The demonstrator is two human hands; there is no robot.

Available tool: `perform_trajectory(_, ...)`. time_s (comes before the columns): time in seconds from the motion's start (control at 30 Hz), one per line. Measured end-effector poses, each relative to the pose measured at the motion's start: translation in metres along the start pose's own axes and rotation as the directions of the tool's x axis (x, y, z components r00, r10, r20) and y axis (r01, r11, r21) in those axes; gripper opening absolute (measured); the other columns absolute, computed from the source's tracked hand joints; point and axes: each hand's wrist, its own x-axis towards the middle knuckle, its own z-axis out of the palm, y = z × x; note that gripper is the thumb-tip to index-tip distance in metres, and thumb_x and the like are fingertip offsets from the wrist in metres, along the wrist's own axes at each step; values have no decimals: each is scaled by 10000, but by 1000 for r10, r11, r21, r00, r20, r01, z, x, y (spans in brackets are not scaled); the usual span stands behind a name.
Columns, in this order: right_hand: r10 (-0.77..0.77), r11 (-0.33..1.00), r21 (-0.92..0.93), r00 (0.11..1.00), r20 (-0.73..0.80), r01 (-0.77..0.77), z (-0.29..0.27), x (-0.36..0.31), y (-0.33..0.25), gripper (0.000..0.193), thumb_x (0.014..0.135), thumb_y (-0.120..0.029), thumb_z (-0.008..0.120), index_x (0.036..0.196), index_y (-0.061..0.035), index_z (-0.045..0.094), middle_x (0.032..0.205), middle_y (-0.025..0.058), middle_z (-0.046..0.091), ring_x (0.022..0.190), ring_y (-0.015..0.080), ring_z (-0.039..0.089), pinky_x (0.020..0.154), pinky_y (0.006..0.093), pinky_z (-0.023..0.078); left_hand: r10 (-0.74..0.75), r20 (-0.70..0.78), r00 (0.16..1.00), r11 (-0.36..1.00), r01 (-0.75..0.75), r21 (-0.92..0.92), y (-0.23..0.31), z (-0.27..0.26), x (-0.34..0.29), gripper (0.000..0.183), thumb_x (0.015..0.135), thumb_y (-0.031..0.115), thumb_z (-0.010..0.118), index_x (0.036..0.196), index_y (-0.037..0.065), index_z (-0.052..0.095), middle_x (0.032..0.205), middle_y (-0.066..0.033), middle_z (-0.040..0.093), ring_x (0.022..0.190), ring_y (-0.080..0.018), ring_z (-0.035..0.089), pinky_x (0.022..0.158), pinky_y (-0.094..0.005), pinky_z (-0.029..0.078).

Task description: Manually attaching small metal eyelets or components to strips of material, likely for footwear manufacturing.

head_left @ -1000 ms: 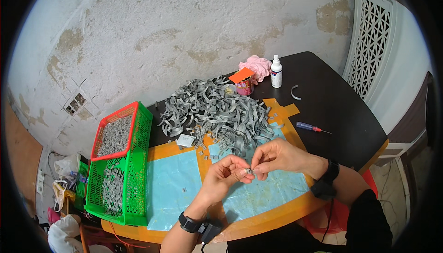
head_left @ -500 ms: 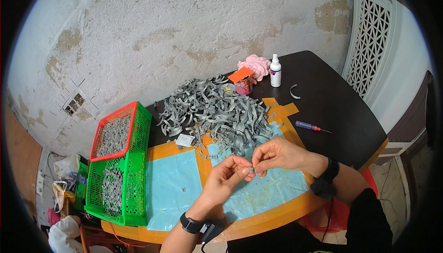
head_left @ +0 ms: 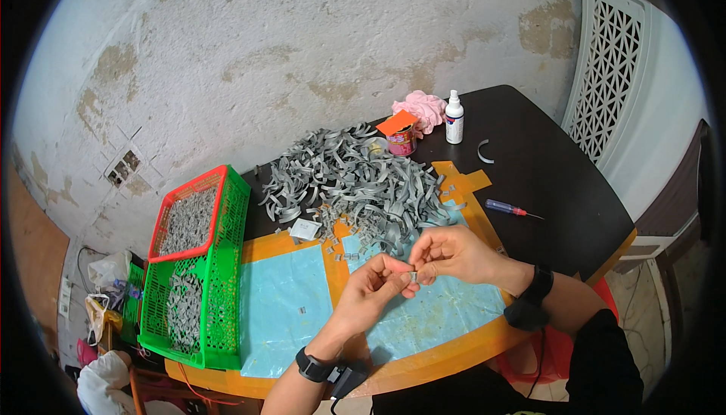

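Observation:
My left hand [head_left: 372, 288] pinches a small grey metal-looking piece [head_left: 413, 275] between thumb and fingertips. Against the same piece press the thumb and forefinger of my right hand [head_left: 454, 254], so both hands meet over the blue sheet [head_left: 446, 315]. The fingers cover most of the piece, and its exact kind cannot be made out. Beyond the hands lies a large heap of curved grey strips [head_left: 355, 177]. Several small grey pieces [head_left: 349, 257] are scattered at the heap's near edge.
At the left, a red basket [head_left: 219, 214] of small grey pieces rests on a green basket [head_left: 227, 317] holding more. A screwdriver [head_left: 508, 208] lies at right. Behind stand a white spray bottle [head_left: 454, 120], a tin [head_left: 401, 141] and a pink cloth [head_left: 420, 108].
My right fingers have come in slightly to the left, and the thumb now presses on the small piece. My left hand stays nearly in place, still pinching it.

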Motion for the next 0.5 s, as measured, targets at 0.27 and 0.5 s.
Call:
perform_trajectory(0.27, -339, 882, -317, 937, 90, 349, -1, 5, 5, 85, 822, 56, 646, 849, -16, 681, 938, 80, 590, 816, 126, 605, 697, 251, 516, -48, 15, 999, 995, 49, -92, 2, -10, 0, 135, 973, 120, 508, 1044, 7, 528, 974, -84, 626, 894, -180, 642, 785, -299, 534)
perform_trajectory(0.5, -343, 887, -306, 937, 60, 345, -5, 5, 6, 78, 817, 47, 662, 861, -15, 679, 932, 78, 588, 870, 124, 595, 752, 247, 503, -43, -132, 990, 986, 21, -167, 10, -3, 0, 134, 989, 148, 475, 1039, 26, 498, 944, -97, 631, 886, -191, 650, 788, -306, 534)
